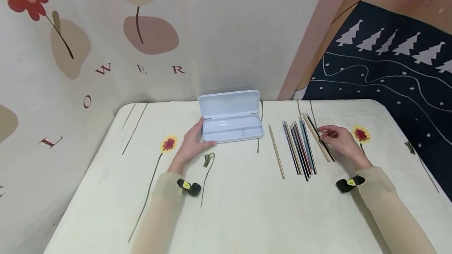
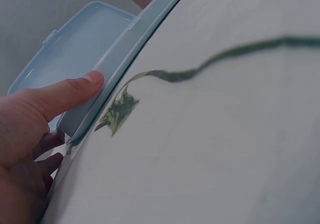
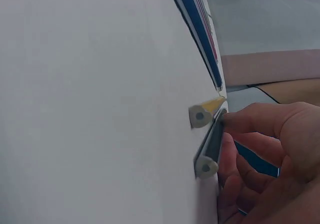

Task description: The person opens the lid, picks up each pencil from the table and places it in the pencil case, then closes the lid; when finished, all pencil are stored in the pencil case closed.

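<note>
A light blue pencil case point(image 1: 226, 125) lies with its lid point(image 1: 229, 104) raised toward the back and its compartments bare. My left hand point(image 1: 192, 141) grips the case's left end; in the left wrist view the thumb point(image 2: 75, 89) presses the front wall, with fingers around the corner. At the right end of a row of pencils, my right hand point(image 1: 339, 141) pinches a black pencil point(image 1: 330, 155) between thumb and finger. That dark pencil point(image 3: 214, 144) shows its blunt end in the right wrist view. A tan pencil point(image 1: 322, 150) lies right beside it.
Several dark, red and blue-grey pencils point(image 1: 304, 154) lie close together left of the right hand. One gold pencil point(image 1: 276, 151) lies apart, nearer the case. A flower-printed white cloth point(image 1: 240, 207) covers the table, and a printed curtain point(image 1: 240, 30) hangs behind.
</note>
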Demonstrator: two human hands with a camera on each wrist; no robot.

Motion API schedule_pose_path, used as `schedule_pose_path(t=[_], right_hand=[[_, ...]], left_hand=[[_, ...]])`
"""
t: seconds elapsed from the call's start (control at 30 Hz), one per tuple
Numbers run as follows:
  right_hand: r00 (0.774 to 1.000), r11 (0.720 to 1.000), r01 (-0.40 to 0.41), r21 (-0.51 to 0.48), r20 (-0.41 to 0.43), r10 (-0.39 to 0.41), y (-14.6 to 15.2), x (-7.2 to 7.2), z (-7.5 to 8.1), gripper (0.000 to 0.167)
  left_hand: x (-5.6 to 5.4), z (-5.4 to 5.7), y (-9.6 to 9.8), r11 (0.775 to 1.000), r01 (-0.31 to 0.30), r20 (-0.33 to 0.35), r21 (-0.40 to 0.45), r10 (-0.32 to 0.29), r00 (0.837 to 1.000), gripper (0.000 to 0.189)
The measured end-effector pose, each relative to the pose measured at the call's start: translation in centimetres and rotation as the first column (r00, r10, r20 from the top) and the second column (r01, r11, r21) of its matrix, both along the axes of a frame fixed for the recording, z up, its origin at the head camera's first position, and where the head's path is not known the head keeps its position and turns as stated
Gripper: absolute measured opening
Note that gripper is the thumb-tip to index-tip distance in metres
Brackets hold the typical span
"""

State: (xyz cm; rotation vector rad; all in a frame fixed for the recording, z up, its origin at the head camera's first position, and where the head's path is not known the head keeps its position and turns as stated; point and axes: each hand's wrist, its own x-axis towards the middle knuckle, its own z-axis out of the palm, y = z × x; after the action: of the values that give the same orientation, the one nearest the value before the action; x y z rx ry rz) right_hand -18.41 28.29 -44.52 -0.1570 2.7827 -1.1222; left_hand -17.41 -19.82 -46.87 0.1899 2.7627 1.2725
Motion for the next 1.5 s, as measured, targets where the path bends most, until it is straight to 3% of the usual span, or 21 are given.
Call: schedule_pose_path(t=[0.47,0.67,0.97,1.23,1.5], right_hand=[[0.999,0.999,0.025,0.041,-0.043,-0.024,-0.3,-0.5,-0.3,0.029],[0.994,0.997,0.079,-0.016,-0.074,-0.080,0.4,-0.2,-0.5,0.030],[0.987,0.983,0.152,-0.103,-0.031,-0.156,0.9,0.2,-0.7,0.033],[0.990,0.978,0.139,-0.153,0.013,-0.139,0.3,0.2,-0.2,0.034],[0.994,0.981,0.078,-0.180,-0.061,-0.091,-0.7,-0.1,0.2,0.029]], left_hand=[[-0.1,-0.3,0.0,1.000,-0.012,0.003,-0.004,0.012,1.000,0.101],[0.0,-0.3,0.0,1.000,-0.009,0.004,0.001,0.009,1.000,0.101],[0.1,-0.1,0.1,1.000,-0.009,0.002,-0.004,0.009,1.000,0.101],[0.0,-0.1,-0.1,1.000,-0.015,0.013,0.009,0.015,1.000,0.102],[0.0,-0.1,-0.1,0.999,-0.028,0.018,0.038,0.027,0.999,0.102]])
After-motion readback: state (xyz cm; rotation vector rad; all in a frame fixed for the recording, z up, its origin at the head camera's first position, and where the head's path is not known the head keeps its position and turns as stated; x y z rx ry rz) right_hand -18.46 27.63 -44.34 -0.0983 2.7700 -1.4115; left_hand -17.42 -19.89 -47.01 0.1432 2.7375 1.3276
